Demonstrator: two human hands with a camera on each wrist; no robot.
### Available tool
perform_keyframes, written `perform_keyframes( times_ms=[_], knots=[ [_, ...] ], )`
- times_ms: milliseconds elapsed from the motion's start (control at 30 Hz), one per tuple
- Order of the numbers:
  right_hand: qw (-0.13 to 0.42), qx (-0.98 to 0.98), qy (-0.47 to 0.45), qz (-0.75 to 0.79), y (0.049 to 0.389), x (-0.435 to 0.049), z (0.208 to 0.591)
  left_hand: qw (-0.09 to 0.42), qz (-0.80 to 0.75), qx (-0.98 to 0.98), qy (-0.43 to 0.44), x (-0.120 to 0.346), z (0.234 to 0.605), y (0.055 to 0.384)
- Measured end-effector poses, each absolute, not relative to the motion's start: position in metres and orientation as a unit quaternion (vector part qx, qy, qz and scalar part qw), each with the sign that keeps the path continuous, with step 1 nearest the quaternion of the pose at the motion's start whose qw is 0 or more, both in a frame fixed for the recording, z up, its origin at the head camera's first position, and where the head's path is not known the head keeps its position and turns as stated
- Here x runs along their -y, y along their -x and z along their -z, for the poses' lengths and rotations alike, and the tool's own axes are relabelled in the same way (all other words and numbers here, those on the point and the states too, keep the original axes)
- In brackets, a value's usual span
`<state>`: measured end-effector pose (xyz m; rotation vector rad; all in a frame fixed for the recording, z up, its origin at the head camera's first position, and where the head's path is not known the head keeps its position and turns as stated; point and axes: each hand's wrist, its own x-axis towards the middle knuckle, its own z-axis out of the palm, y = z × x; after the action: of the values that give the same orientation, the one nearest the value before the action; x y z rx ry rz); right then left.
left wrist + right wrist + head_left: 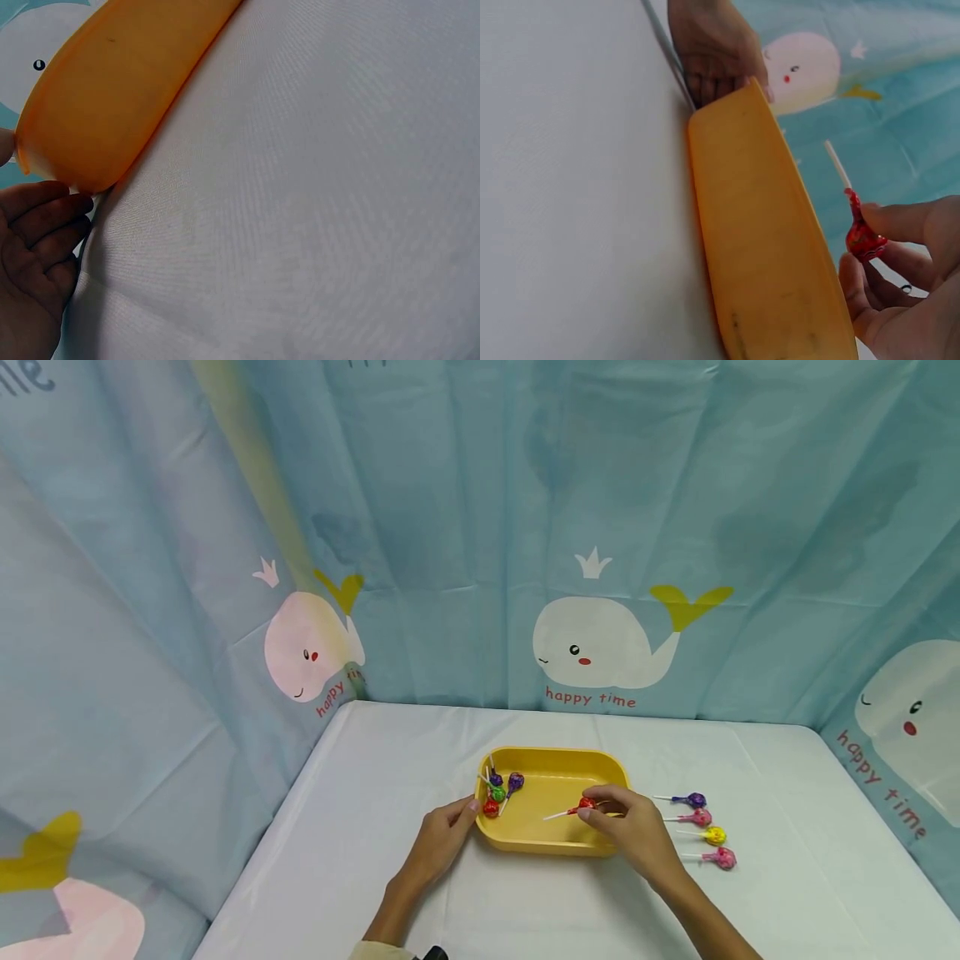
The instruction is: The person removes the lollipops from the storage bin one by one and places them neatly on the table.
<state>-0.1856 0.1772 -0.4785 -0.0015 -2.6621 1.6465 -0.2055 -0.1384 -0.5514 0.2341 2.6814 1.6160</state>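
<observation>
A yellow tray (558,777) sits on the white table. My left hand (438,839) holds it at its left end, thumb at the rim and fingers against the outer wall. Between thumb and fingers, my right hand (637,831) pinches a red-wrapped lollipop (864,238) by its candy head. Its white stick points left over the tray's front right part in the head view. Inside the tray's left end lie several lollipops, among them a purple one (516,782), a green one (497,794) and a red one (491,809).
Right of the tray, a purple lollipop (697,800), a pink lollipop (702,817), a yellow lollipop (715,836) and another pink lollipop (724,858) form a column, sticks pointing left. A blue curtain (480,643) with whale prints hangs behind the white table (337,827).
</observation>
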Motion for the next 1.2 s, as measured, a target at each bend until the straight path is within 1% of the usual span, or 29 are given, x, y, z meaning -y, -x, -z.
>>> perform_keyframes(
  times_ms=[300, 533, 1200],
  knots=[
    [0.021, 0.849, 0.024, -0.528, 0.173, -0.191, 0.479, 0.000, -0.518, -0.852, -0.076, 0.138, 0.550, 0.205],
    [0.007, 0.853, 0.062, -0.519, 0.164, -0.202, 0.478, 0.003, -0.520, -0.851, -0.075, 0.138, 0.550, 0.205],
    [0.024, 0.845, 0.087, -0.527, 0.139, -0.245, 0.484, 0.009, -0.517, -0.853, -0.068, 0.137, 0.552, 0.206]
  ],
)
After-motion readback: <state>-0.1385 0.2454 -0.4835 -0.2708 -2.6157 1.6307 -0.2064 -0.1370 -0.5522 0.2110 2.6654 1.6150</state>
